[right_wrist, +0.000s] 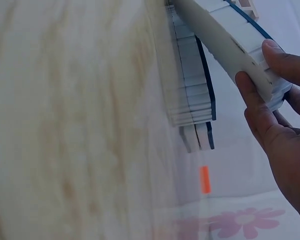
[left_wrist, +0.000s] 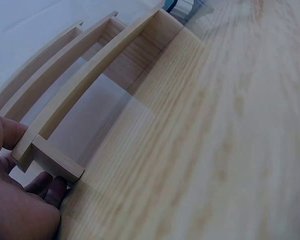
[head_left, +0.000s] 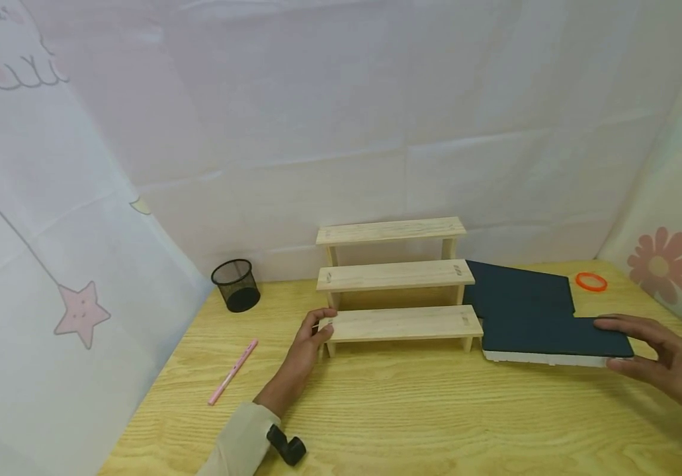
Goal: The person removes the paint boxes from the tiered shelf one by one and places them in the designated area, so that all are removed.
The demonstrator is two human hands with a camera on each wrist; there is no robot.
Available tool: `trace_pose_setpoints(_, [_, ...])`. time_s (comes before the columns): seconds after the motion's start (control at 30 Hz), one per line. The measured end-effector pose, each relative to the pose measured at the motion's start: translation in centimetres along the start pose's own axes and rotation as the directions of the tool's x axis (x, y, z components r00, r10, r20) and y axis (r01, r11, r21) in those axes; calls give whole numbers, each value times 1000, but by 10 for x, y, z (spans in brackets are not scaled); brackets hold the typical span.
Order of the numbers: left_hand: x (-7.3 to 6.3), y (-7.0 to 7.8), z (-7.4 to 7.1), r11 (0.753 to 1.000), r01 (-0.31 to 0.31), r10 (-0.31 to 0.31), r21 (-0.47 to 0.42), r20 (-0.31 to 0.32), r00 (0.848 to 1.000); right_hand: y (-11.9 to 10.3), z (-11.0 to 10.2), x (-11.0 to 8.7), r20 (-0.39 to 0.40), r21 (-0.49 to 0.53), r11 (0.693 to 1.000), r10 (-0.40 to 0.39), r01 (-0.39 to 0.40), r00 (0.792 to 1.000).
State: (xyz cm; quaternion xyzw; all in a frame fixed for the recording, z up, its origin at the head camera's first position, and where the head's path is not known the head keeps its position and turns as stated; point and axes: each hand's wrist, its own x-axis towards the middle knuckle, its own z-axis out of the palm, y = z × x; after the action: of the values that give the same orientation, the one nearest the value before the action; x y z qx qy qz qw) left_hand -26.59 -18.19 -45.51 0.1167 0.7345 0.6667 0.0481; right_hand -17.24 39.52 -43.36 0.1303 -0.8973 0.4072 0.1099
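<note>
A three-tier wooden step stand (head_left: 400,324) stands on the table against the back cloth. My left hand (head_left: 301,350) grips the left end of its lowest step, and in the left wrist view the fingers (left_wrist: 12,132) wrap around that end beside the short leg. To the right of the stand, my right hand (head_left: 674,357) pinches the right end of a white box with a dark blue top (head_left: 555,336). In the right wrist view this box is tilted and raised over a similar white box (right_wrist: 195,75). The second box's dark blue top (head_left: 519,287) shows behind it.
An orange ring (head_left: 591,282) lies at the back right. On the left are a black mesh pen cup (head_left: 236,284) and a pink pen (head_left: 232,372). Patterned cloth (head_left: 364,132) hangs behind and on both sides of the wooden table (head_left: 424,410).
</note>
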Motion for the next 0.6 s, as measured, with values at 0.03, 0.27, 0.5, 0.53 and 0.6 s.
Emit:
trace_pose_setpoints(0.03, [0, 0, 0, 1000, -1, 1, -1, -2, 1000, -1, 0, 1, 7, -16, 1000, 12, -12, 1000])
trace_pose_setpoints(0.27, [-1, 2, 1, 1000, -7, 7, -6, -4, 1000, -5, 4, 4, 41, -64, 997, 53, -50, 998])
trace_pose_setpoints(0.5, [-1, 2, 1, 1000, -1, 1, -6, -6, 1000, -4, 9, 3, 89, -100, 994, 57, -48, 994])
trace_pose_setpoints(0.53, [-1, 2, 1, 1000, 0, 0, -4, -8, 1000, -5, 10, 3, 89, -114, 992, 60, -50, 994])
trace_pose_setpoints(0.6, [0, 1, 1, 1000, 2, -2, -2, -14, 1000, -4, 11, 4, 88, -125, 991, 55, -43, 995])
